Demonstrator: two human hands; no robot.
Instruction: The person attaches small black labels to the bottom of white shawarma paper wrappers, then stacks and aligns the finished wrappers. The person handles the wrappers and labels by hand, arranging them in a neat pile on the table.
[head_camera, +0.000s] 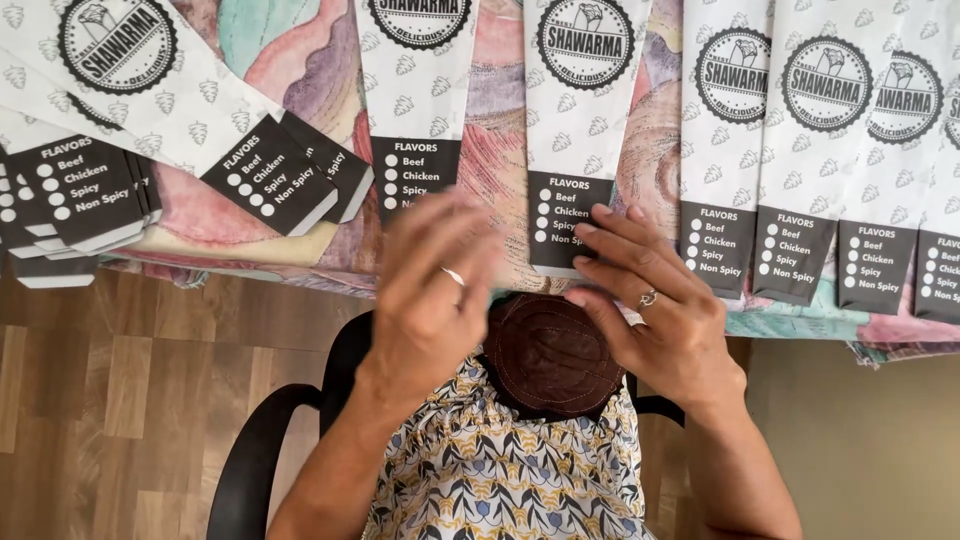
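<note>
Left hand (432, 290) is up in front of the table edge, blurred, fingers spread and holding nothing, while the right hand (655, 300) lies open with its fingertips (590, 232) resting on the dark lower end of a white paper sleeve (578, 130) straight ahead of it. Another sleeve (415, 110) lies just beyond the left hand, a fanned stack of sleeves (90, 190) sits far out to its left, and a row of sleeves (820, 160) runs off past the right hand on the patterned cloth (300, 70).
</note>
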